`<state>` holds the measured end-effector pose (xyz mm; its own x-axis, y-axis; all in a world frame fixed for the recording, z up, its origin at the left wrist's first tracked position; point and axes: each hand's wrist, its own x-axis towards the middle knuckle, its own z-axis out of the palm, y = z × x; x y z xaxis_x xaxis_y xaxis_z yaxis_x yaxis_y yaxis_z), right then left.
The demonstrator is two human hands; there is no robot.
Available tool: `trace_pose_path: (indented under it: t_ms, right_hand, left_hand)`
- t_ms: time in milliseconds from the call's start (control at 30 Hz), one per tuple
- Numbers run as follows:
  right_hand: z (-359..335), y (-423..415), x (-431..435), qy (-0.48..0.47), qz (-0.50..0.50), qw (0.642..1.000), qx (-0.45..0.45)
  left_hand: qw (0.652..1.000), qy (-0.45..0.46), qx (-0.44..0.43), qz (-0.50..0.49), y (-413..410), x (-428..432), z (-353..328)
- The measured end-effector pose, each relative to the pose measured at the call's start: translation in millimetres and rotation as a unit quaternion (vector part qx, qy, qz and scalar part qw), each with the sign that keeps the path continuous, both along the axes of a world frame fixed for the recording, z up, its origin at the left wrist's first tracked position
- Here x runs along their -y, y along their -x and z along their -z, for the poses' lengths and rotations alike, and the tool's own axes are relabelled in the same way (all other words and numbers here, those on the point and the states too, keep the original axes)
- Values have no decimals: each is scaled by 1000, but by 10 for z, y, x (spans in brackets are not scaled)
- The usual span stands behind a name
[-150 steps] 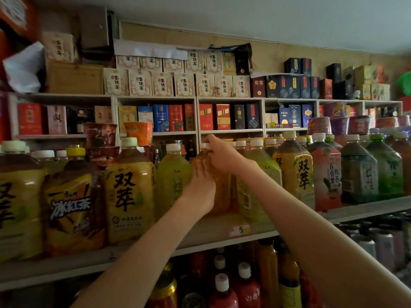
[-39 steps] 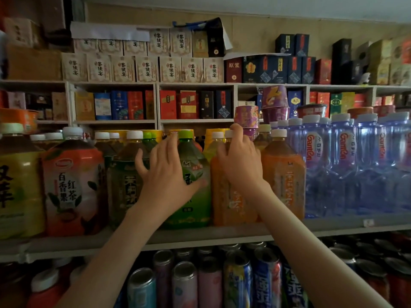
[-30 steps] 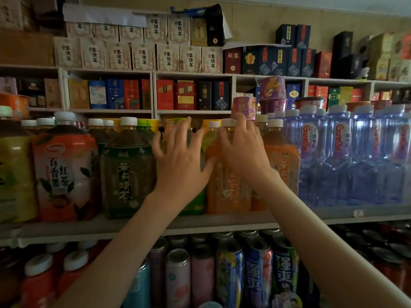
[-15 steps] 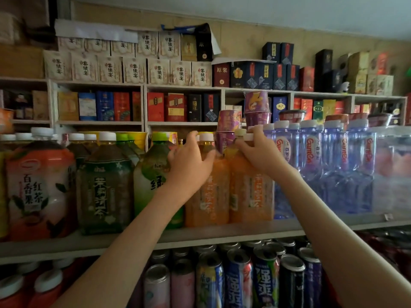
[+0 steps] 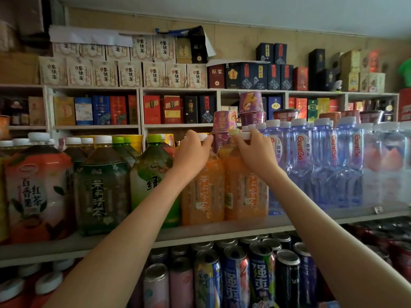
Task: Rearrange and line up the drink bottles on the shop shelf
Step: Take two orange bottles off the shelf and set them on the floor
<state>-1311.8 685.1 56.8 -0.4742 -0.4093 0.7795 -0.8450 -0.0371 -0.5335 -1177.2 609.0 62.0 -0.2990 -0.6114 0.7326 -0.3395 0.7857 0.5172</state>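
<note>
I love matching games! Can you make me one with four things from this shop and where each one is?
Things:
1 orange bottles
2 water bottles
3 cans
4 cream boxes

Places:
A under the bottles' shelf
B highest up
C held at the top by the left hand and right hand
D just right of the orange bottles

Pairs: 1-C, 2-D, 3-A, 4-B

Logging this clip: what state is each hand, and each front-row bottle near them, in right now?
left hand: grips left orange bottle near its cap.
right hand: grips right orange bottle near its cap.
left orange bottle: upright, capped.
right orange bottle: upright, capped.
green tea bottle: upright, capped.
water bottles: upright, capped.
</note>
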Motion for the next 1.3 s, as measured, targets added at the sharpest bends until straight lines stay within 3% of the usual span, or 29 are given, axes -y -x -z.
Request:
trace_pose_path:
  t_ms: [233,733,833,1100,1300]
  right_hand:
    - [201,-40,-317,150,-16,988,-23]
    - [120,-129,-613,242,11,969,-42]
    - [-17,-221,-752,242,0,969,-55]
    - [-17,-592,-898,150,-99,981,-69]
    - [203,-890,-826,94,-204,973,-44]
  left_hand:
    - [971,212,-113,19,-278,-425,324]
    - [951,245,-185,31,-457,-631,313]
    - [956,216,-193,40,-579,-726,185]
    - [973,187,-133,17,-888,-890,191]
    - [981,162,-89,-59,-1211,-978,448]
